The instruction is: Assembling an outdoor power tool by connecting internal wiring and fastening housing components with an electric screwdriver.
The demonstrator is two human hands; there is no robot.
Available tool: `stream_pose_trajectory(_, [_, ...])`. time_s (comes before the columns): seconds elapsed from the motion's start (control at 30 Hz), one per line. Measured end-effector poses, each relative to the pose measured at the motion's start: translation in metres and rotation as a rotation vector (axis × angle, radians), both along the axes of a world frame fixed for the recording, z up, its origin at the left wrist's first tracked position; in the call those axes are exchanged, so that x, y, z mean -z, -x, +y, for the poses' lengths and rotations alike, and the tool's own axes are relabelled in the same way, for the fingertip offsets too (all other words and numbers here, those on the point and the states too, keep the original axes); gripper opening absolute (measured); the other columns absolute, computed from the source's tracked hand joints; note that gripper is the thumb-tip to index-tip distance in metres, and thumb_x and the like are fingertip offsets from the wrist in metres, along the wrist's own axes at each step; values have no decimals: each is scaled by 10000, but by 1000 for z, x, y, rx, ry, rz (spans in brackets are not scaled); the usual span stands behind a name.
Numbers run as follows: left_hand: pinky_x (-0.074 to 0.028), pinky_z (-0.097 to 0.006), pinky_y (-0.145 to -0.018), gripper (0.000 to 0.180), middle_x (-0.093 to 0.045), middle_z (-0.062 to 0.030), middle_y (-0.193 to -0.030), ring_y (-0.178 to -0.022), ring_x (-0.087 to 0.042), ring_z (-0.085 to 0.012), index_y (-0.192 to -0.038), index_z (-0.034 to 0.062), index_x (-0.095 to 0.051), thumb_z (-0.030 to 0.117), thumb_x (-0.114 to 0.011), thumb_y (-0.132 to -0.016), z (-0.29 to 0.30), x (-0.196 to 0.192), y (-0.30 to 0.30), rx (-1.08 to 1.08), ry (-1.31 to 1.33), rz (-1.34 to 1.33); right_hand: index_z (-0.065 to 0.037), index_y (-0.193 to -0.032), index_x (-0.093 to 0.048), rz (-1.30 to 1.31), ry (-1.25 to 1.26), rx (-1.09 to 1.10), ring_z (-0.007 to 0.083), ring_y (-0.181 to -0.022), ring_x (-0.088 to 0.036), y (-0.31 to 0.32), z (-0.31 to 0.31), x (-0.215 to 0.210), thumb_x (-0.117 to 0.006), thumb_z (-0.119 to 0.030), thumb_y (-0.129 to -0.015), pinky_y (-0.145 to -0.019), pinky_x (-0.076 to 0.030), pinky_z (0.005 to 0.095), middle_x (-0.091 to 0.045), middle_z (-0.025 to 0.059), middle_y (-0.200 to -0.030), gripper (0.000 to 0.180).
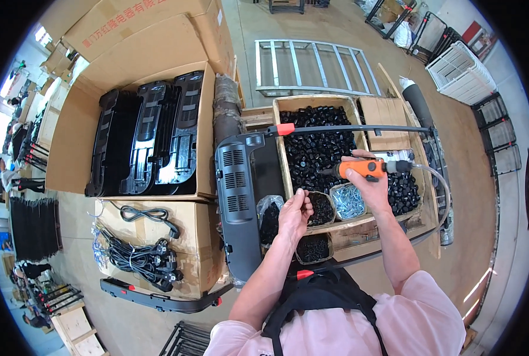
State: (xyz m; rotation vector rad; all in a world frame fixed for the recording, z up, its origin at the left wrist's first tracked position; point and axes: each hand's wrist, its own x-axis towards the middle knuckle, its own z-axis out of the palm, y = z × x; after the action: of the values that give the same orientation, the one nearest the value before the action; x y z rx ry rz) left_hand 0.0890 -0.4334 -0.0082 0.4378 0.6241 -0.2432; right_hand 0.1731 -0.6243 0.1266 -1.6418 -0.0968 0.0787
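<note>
My right hand (371,188) is wrapped round an orange air screwdriver (354,169). Its bit points left over the black caps, and a clear hose (435,171) curves away from its rear. My left hand (295,215) is closed, fingertips pinched together beside a small bin of dark screws (321,209); whatever they may hold is too small to tell. Just left of that hand stands a black vented plastic panel (236,178), joined to a long black rail (353,128) with a red corner piece (285,129). The rail crosses above a wooden tray (280,155) full of black caps (315,142).
Silver screws (347,200) fill a bin between my hands. To the left, an open carton (68,151) holds several black panels (151,142); bundled power cords (140,258) lie on another box (202,237). A metal frame (297,65) rests on the floor beyond, with a white rack (461,71) far right.
</note>
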Motion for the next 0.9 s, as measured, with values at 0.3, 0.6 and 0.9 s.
stream_pose_trajectory(0.3, [-497,-205,-585,255,-622,56,-795,-689,-582,-75,-1068,132,-657,385,-633,-1072,50,-37,-19,-293,348,-44,-4,-1387,-530,-45,-33,-237,262,-1241,-674,26,81,-21,-783,-64,-895,-1101,-530,431,-706,228,-1304,556])
stream_pose_trajectory(0.6, [-478,-229,-590,231,-585,47,-798,-684,-548,-82,-1105,124,-657,349,-607,-1094,85,-39,-12,-317,360,-97,5,-1376,-543,-29,-45,-255,235,-1225,-680,28,121,-23,-816,-88,-885,-1080,-549,401,-715,193,-1297,569])
stream_pose_trajectory(0.9, [-486,-265,-628,256,-569,39,-801,-696,-534,-107,-1144,124,-663,365,-587,-1101,111,-38,-3,-374,403,-102,16,-1372,-553,-20,-2,-334,229,-1190,-694,21,156,-30,-824,-124,-896,-1059,-561,402,-726,193,-1275,566])
